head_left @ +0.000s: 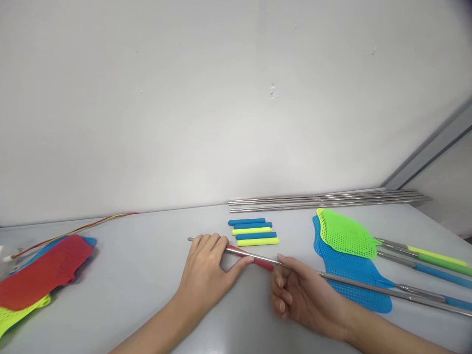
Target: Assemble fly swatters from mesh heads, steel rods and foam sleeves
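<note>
My left hand (206,270) rests on the table with its fingers curled over a thin metal rod (258,257) and a red handle sleeve (254,260) lying under it. My right hand (302,292) holds the same rod farther right, fingers curled beneath it. The rod runs from near my left fingertips across to the right edge of the view. Just behind the hands lie several short blue and yellow-green handle sleeves (253,232) in a neat stack of rows.
Finished fly swatters, a green one (346,235) over a blue one (350,275), lie at the right. Loose swatter heads, red (44,270) on top, are piled at the left. A bundle of metal rods (324,200) lies along the wall.
</note>
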`<state>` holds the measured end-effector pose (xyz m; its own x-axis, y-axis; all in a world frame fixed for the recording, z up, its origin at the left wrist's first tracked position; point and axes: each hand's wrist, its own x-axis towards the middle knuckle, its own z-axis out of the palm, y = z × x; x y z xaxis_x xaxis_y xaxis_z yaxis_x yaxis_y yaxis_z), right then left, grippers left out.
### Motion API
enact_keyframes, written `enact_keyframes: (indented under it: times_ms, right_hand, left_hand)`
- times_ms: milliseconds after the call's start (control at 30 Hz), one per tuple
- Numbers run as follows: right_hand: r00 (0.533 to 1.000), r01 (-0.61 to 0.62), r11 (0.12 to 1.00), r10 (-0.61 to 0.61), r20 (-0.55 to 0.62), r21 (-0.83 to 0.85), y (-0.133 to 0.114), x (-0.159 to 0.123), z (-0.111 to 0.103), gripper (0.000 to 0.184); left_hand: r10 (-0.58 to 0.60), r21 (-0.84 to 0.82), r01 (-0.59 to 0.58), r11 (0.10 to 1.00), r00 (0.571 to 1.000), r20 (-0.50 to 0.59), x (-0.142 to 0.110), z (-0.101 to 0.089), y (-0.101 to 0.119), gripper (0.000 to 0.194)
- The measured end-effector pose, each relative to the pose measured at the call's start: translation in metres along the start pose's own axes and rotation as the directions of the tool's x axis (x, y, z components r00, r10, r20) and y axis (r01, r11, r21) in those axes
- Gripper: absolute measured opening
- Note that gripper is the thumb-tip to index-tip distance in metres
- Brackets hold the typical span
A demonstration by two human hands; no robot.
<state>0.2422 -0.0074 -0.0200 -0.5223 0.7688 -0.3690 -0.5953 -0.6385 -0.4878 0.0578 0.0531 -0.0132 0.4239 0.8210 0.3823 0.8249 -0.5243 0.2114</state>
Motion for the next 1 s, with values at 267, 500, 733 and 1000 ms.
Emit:
enact_keyframes:
  times_ms: [267,500,733,1000]
  right_hand:
    - [1.000,-0.001,1.000,0.001,-0.017,-0.013,0.0004,-0.0001,0.0004,0.040]
    - [0.999,-0.035,0.999,0.035,-0.005,-0.012,0.0000,-0.0011,0.0008,0.042]
    - [0.999,-0.049,0.997,0.049,-0.005,-0.060,0.0021,-0.0015,-0.0015,0.046]
    - [1.000,-0.031,0.996,0.030,-0.007,-0.081,0.0034,0.0001,-0.0020,0.048]
  left_hand:
    - [0.023,-0.028,-0.022,0.999,0.998,0.059,-0.0011,0.0022,-0.0017,0.032]
    - [0.020,-0.053,-0.014,0.998,0.993,0.113,-0.0017,0.0007,0.0008,0.037]
    - [-0.080,-0.070,0.090,0.993,0.987,0.142,-0.0042,-0.0008,0.0058,0.044]
    - [-0.109,-0.147,0.133,0.980,0.981,0.158,-0.0077,0.0019,0.0063,0.042]
